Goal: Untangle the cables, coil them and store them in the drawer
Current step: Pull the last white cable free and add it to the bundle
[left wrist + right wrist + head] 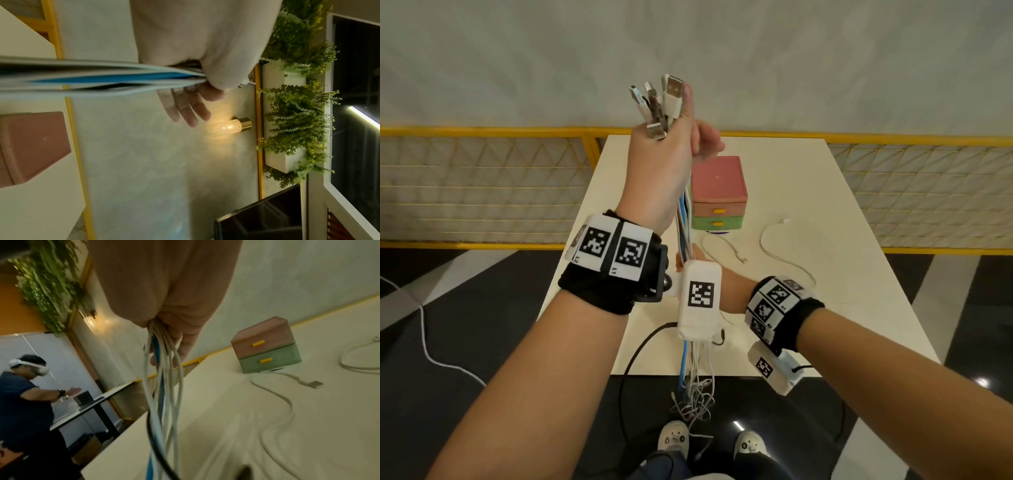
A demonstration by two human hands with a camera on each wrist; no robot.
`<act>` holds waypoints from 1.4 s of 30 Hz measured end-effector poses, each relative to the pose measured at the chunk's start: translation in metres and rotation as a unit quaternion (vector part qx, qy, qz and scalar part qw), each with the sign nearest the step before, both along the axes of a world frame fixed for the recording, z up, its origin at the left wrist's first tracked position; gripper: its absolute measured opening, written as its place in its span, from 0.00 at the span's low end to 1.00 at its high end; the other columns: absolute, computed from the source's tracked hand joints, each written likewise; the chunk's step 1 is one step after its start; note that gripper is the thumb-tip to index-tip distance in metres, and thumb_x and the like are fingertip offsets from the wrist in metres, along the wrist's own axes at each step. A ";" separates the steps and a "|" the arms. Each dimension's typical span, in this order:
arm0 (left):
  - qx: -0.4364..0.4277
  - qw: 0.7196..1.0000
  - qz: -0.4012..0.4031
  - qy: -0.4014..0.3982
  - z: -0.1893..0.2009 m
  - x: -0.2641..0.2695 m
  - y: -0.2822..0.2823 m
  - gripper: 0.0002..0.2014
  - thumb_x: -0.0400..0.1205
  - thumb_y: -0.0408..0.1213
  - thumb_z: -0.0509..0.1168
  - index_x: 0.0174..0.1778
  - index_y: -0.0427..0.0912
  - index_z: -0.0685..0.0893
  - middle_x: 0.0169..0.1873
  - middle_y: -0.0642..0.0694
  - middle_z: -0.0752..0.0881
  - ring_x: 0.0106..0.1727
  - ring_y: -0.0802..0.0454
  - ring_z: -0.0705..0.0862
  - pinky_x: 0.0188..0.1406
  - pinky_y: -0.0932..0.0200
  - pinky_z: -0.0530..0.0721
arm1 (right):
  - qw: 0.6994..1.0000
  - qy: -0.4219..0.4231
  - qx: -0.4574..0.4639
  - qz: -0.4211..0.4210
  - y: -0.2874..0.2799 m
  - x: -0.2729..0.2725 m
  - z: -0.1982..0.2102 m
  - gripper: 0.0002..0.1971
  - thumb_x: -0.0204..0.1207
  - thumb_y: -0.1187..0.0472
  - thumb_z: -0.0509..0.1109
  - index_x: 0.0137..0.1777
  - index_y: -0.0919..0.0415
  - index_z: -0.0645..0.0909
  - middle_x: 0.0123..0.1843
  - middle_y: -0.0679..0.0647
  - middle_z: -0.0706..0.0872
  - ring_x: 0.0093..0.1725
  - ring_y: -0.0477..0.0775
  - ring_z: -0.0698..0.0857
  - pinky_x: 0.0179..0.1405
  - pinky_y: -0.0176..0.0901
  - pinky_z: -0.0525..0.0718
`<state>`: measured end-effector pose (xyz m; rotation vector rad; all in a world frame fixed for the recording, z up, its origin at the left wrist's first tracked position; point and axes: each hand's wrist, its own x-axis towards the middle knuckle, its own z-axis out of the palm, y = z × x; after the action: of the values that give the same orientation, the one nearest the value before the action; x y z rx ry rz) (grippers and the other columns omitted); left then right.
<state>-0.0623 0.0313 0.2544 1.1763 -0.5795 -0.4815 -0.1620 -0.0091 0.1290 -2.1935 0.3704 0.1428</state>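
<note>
The bunch of cables (686,219) hangs down the middle of the frame, my left hand (671,150) fingers squeezing the plug ends up high, my right hand (697,263) fingers wrapped round it lower. The bottom looks knotted, two cables (777,240) lie on the desk (842,205), and the drawer box (717,195) is closed, so I think most work is left.
</note>
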 end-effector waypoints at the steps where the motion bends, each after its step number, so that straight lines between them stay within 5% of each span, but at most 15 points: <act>1: 0.003 1.000 0.004 0.009 -0.001 0.002 0.000 0.30 0.87 0.46 0.60 0.16 0.44 0.69 0.22 0.49 0.82 0.22 0.53 0.80 0.34 0.53 0.88 | 0.998 0.053 -0.036 0.011 0.001 -0.003 -0.003 0.18 0.82 0.70 0.57 0.70 0.59 0.67 0.40 0.43 0.71 0.41 0.47 0.72 0.61 0.53 0.75; 4: 0.011 1.000 0.010 0.018 -0.003 0.012 -0.002 0.32 0.87 0.49 0.60 0.13 0.49 0.68 0.23 0.48 0.75 0.16 0.57 0.64 0.17 0.63 0.62 | 0.987 0.148 -0.003 0.065 -0.002 -0.010 -0.034 0.22 0.83 0.63 0.60 0.73 0.72 0.66 0.65 0.66 0.79 0.59 0.55 0.76 0.71 0.55 0.72; 8: 0.098 0.995 -0.004 -0.003 -0.017 0.026 -0.007 0.31 0.86 0.54 0.58 0.17 0.47 0.66 0.21 0.46 0.69 0.16 0.56 0.59 0.19 0.63 0.54 | 0.965 0.238 0.024 0.111 -0.040 -0.013 -0.074 0.47 0.66 0.54 0.81 0.81 0.52 0.56 0.81 0.49 0.61 0.79 0.52 0.63 0.80 0.52 0.64; 12: 0.190 0.982 -0.019 -0.007 -0.042 0.035 -0.016 0.29 0.85 0.53 0.61 0.18 0.47 0.66 0.19 0.48 0.67 0.16 0.55 0.60 0.18 0.64 0.56 | 0.973 0.194 0.122 0.041 -0.093 -0.008 -0.074 0.42 0.62 0.58 0.83 0.75 0.50 0.68 0.74 0.41 0.69 0.74 0.45 0.72 0.74 0.49 0.72; 15: 0.242 0.970 -0.027 -0.016 -0.056 0.037 -0.026 0.27 0.86 0.52 0.62 0.21 0.45 0.67 0.19 0.47 0.67 0.15 0.57 0.61 0.16 0.65 0.57 | 0.971 0.055 0.197 -0.119 -0.129 0.002 -0.075 0.25 0.68 0.61 0.80 0.64 0.52 0.78 0.67 0.53 0.82 0.60 0.49 0.84 0.61 0.46 0.83; 17: 0.262 0.964 -0.022 -0.022 -0.062 0.039 -0.033 0.28 0.85 0.52 0.62 0.21 0.44 0.68 0.19 0.47 0.68 0.14 0.57 0.62 0.16 0.66 0.59 | 0.967 0.004 0.137 -0.217 -0.147 0.010 -0.085 0.15 0.73 0.61 0.76 0.59 0.57 0.81 0.63 0.59 0.84 0.51 0.51 0.85 0.52 0.43 0.83; 19: 0.268 0.963 -0.017 -0.025 -0.067 0.041 -0.040 0.28 0.85 0.52 0.62 0.21 0.44 0.68 0.19 0.48 0.69 0.14 0.57 0.63 0.16 0.68 0.60 | 0.964 0.031 0.011 -0.264 -0.160 0.017 -0.103 0.12 0.75 0.62 0.72 0.58 0.60 0.82 0.64 0.60 0.81 0.55 0.54 0.83 0.57 0.43 0.79; 23: 0.264 0.964 -0.008 -0.026 -0.077 0.045 -0.050 0.28 0.85 0.50 0.63 0.20 0.43 0.67 0.18 0.48 0.69 0.14 0.57 0.63 0.15 0.69 0.61 | 0.966 0.149 -0.122 -0.172 -0.167 0.028 -0.137 0.12 0.76 0.61 0.70 0.60 0.56 0.84 0.73 0.59 0.71 0.68 0.60 0.77 0.74 0.46 0.70; 27: 0.261 0.965 0.007 -0.008 -0.084 0.051 -0.054 0.27 0.86 0.49 0.63 0.22 0.44 0.66 0.20 0.46 0.67 0.15 0.57 0.61 0.16 0.67 0.58 | 0.960 0.185 -0.157 -0.138 -0.167 0.030 -0.148 0.15 0.77 0.66 0.66 0.63 0.60 0.82 0.70 0.57 0.74 0.65 0.61 0.80 0.67 0.46 0.76; 31: 0.266 0.963 0.017 -0.022 -0.088 0.056 -0.056 0.27 0.86 0.50 0.62 0.22 0.42 0.69 0.20 0.46 0.68 0.14 0.57 0.62 0.17 0.66 0.61 | 0.954 0.181 -0.182 -0.152 -0.169 0.029 -0.146 0.13 0.74 0.72 0.66 0.53 0.58 0.86 0.62 0.58 0.78 0.59 0.61 0.81 0.59 0.44 0.78; 34: 0.277 0.959 0.011 -0.065 -0.089 0.057 -0.057 0.24 0.87 0.48 0.60 0.28 0.38 0.81 0.15 0.56 0.74 0.14 0.61 0.69 0.22 0.68 0.67 | 0.969 0.102 -0.129 -0.184 -0.168 0.027 -0.136 0.15 0.72 0.76 0.63 0.44 0.55 0.83 0.55 0.56 0.81 0.53 0.59 0.83 0.52 0.42 0.79; 36: 0.278 0.957 0.004 -0.088 -0.087 0.055 -0.057 0.18 0.88 0.44 0.60 0.39 0.40 0.89 0.24 0.57 0.83 0.19 0.63 0.76 0.24 0.67 0.68 | 0.980 -0.008 -0.100 -0.174 -0.163 0.025 -0.114 0.16 0.69 0.78 0.63 0.40 0.54 0.80 0.47 0.52 0.82 0.47 0.55 0.82 0.49 0.42 0.78; 39: 0.276 0.950 -0.026 -0.142 -0.087 0.052 -0.058 0.12 0.87 0.40 0.63 0.52 0.42 0.92 0.48 0.39 0.88 0.40 0.37 0.78 0.27 0.54 0.73 | 0.976 -0.160 -0.102 -0.107 -0.154 0.022 -0.066 0.13 0.67 0.81 0.66 0.38 0.61 0.80 0.41 0.50 0.83 0.43 0.51 0.80 0.48 0.36 0.78; 40: 0.282 0.944 -0.044 -0.166 -0.089 0.052 -0.059 0.11 0.87 0.39 0.63 0.57 0.42 0.91 0.51 0.37 0.87 0.44 0.39 0.78 0.28 0.63 0.73 | 0.969 -0.199 -0.112 -0.094 -0.150 0.021 -0.049 0.12 0.66 0.81 0.67 0.37 0.63 0.80 0.40 0.51 0.83 0.43 0.50 0.80 0.48 0.35 0.77; 42: 0.302 0.929 -0.092 -0.192 -0.093 0.049 -0.060 0.12 0.86 0.38 0.64 0.60 0.42 0.89 0.44 0.49 0.88 0.34 0.57 0.83 0.27 0.79 0.70 | 0.952 -0.262 -0.126 -0.097 -0.145 0.018 -0.017 0.12 0.65 0.82 0.68 0.35 0.64 0.79 0.39 0.53 0.83 0.43 0.49 0.80 0.48 0.37 0.77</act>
<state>-0.0130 -0.0286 0.1611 1.8383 -0.9239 -0.6175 -0.1444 -0.1539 0.1119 -2.3208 0.3088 -0.6163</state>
